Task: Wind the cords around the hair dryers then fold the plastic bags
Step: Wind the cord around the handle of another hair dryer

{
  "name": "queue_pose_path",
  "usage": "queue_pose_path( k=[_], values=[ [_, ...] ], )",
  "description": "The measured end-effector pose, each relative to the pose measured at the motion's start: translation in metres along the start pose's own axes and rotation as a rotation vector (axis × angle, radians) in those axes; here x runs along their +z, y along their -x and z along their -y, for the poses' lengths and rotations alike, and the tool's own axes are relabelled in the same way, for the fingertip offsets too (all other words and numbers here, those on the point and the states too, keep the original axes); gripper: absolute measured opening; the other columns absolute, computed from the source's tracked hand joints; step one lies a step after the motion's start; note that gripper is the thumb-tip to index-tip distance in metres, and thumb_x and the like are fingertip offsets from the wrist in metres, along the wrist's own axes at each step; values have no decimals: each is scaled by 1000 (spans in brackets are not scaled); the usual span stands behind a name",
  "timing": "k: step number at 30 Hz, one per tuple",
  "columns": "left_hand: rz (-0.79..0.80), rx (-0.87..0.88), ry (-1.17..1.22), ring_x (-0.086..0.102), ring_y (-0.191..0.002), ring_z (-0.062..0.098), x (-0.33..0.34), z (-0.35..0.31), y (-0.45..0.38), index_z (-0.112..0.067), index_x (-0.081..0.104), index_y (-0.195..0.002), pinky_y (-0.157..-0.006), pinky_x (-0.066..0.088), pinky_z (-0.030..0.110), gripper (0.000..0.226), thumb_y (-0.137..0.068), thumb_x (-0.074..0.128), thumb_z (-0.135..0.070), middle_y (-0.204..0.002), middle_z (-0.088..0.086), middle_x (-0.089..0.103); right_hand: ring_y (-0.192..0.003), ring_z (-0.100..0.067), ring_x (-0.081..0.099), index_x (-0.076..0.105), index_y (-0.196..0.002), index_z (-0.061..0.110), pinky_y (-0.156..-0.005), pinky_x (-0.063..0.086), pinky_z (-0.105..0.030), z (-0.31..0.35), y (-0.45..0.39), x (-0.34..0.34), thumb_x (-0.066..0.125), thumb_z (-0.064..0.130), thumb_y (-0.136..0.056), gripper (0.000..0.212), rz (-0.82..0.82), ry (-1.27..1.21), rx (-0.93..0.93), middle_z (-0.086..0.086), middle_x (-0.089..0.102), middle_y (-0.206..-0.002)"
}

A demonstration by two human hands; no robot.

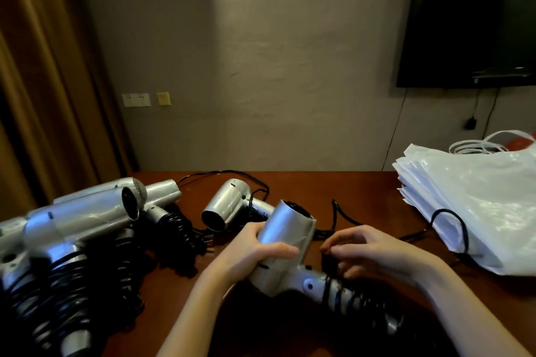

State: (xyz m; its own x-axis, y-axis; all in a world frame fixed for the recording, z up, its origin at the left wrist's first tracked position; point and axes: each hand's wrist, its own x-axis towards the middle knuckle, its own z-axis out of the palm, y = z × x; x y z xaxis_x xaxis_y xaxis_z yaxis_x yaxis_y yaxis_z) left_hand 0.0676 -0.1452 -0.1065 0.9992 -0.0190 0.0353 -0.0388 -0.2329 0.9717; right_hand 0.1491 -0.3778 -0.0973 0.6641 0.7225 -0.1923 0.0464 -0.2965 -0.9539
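My left hand (255, 252) grips the barrel of a silver hair dryer (285, 236) above the brown table (348, 185). Its handle points toward me on the right, with black cord (352, 297) coiled round it. My right hand (368, 252) pinches the loose part of that cord just above the handle. The cord's free end loops away over the table to the white plastic bags (475, 206). A second silver dryer (226, 204) lies behind, its cord loose. Several dryers with wound cords (84, 217) lie piled at the left.
The stack of white plastic bags with loop handles lies at the table's right side. A dark television (470, 26) hangs on the wall at upper right. A brown curtain (43, 81) hangs at the left. Wall sockets (136, 99) sit low on the wall.
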Motion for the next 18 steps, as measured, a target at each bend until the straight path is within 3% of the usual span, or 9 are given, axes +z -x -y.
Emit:
queue_pose_path(
  k=[2,4,7,9,12,15,16,18],
  values=[
    [9,-23,-52,67,-73,14,-1,2,-2,-13,68,-89,-71,52,32,58,-45,79,-49,-74,-5,70,-80,-15,65,70,-104,11,-67,52,-22,12,2,11,74,45,-70,48,-19,134,-15,-5,67,-94],
    [-39,-28,-68,71,-83,20,-3,5,-6,-14,70,-96,-80,55,37,64,-45,80,-52,-89,4,74,-88,-12,66,67,-107,22,-77,52,-24,21,2,22,75,61,-61,61,-59,399,-51,4,69,-100],
    [-146,-5,-70,70,-87,21,-6,10,-11,-19,69,-97,-82,55,39,67,-43,80,-57,-98,9,73,-99,-2,58,57,-112,31,-86,49,-23,21,-5,34,78,61,-61,63,-174,606,-56,13,62,-109],
    [-223,-2,-87,65,-82,10,-8,13,-14,-20,67,-96,-74,51,27,70,-42,79,-62,-92,1,70,-99,-1,57,57,-111,29,-83,47,-22,18,-10,39,80,55,-65,58,-222,558,-53,13,60,-107],
    [-328,-23,-37,64,-97,5,-5,13,-15,-23,61,-115,-78,49,18,87,-41,78,-65,-109,-3,67,-97,-6,60,58,-106,28,-81,47,-24,12,-15,39,82,60,-58,63,-239,416,-31,9,63,-103],
    [-404,-30,205,65,-101,11,-6,6,-10,-19,57,-125,-93,52,31,87,-52,81,-58,-114,2,66,-89,-15,67,62,-103,20,-74,50,-26,11,-12,36,79,72,-32,90,-239,248,-38,-1,69,-98],
    [-434,-35,293,65,-101,13,-10,5,-6,-18,55,-127,-95,52,37,80,-61,84,-53,-115,3,65,-83,-18,70,63,-102,15,-68,51,-26,14,-11,39,83,70,-32,91,-248,161,-41,-5,71,-92],
    [-473,-68,356,64,-101,14,-17,3,7,-20,49,-131,-93,53,42,65,-76,76,-40,-116,2,62,-61,-16,66,63,-90,9,-53,50,-18,20,-12,52,84,48,-59,54,-272,-63,-66,-6,69,-70]
  ],
)
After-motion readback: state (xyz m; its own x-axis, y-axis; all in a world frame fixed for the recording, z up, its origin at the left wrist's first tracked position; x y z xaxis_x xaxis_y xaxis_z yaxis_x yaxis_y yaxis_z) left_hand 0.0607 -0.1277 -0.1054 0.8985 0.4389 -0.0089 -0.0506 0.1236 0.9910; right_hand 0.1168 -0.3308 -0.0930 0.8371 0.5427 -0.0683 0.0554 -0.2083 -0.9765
